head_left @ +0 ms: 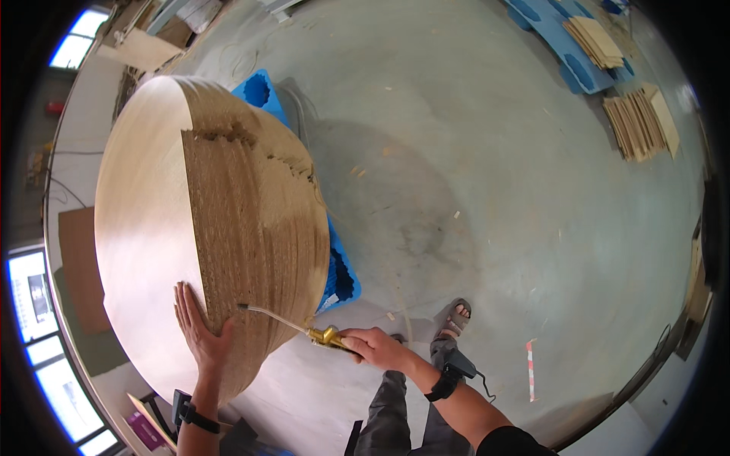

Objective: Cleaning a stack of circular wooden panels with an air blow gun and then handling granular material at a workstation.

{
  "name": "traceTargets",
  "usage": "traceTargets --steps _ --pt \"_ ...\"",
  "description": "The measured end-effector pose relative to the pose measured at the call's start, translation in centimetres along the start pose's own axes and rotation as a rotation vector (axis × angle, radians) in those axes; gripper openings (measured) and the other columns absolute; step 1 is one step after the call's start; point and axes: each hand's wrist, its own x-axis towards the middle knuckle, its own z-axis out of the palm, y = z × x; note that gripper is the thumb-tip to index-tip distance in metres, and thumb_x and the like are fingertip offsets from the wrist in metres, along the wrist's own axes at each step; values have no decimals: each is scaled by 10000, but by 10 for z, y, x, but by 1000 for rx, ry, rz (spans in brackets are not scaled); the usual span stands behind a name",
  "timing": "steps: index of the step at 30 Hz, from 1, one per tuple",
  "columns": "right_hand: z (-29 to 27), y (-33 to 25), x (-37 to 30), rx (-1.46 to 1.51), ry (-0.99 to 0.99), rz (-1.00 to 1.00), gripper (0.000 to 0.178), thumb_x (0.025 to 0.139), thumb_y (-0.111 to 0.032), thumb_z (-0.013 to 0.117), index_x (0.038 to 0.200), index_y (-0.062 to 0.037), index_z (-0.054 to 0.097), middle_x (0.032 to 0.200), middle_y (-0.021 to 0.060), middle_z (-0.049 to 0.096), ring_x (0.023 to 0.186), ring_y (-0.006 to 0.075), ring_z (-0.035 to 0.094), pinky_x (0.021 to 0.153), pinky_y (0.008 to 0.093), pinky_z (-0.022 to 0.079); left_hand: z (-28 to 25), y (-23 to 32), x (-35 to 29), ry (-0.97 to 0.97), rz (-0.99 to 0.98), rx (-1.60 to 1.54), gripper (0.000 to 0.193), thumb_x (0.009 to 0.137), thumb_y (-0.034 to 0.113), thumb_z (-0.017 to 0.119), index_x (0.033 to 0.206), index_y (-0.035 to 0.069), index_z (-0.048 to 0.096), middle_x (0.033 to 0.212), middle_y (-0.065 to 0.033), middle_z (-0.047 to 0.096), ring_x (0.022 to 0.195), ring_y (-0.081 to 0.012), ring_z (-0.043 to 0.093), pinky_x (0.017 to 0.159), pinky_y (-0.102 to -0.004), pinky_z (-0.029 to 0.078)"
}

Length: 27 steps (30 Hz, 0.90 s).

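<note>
A tall stack of thin wooden sheets (255,220) stands in front of me, its pale top sheet (144,205) facing up and its layered brown side turned to the right. My left hand (201,334) lies flat near the stack's edge, fingers stretched on the top sheet and thumb toward the layered side. In my right hand (376,348) is a brass-coloured blow gun (327,337). Its long thin bent nozzle reaches left, the dark tip close to the layered side beside my left thumb. Whether the tip touches the wood I cannot tell.
Under the stack shows a blue plastic pallet (342,283). Another blue pallet (559,38) at the far right carries flat boards (595,42), with more boards (640,125) beside it. Red-and-white tape (531,371) marks the grey floor. My sandalled foot (456,318) is right of the stack.
</note>
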Motion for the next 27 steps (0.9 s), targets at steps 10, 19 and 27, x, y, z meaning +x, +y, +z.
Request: traceTargets --steps 10,19,27 --pt "-56 124 69 -565 637 85 266 995 -258 472 1006 -68 658 782 143 690 662 256 681 664 416 527 9 -1 1 -6 54 -86 767 973 428 466 1565 0 234 1632 -224 210 1524 -381 163 1237 -495 114" --pt "-39 95 68 -22 333 -14 239 982 -173 497 1096 -28 649 862 160 664 703 243 647 667 385 505 11 -13 0 3 44 -139 747 1034 516 289 1572 1 224 1646 -208 181 1534 -361 132 1239 -478 119" --pt "66 47 -45 -278 344 -158 333 1044 -315 478 1171 -61 651 735 137 670 647 247 662 639 389 503 12 -23 0 12 42 -187 703 1041 498 294 1575 42 248 1648 -184 192 1535 -344 136 1243 -465 114"
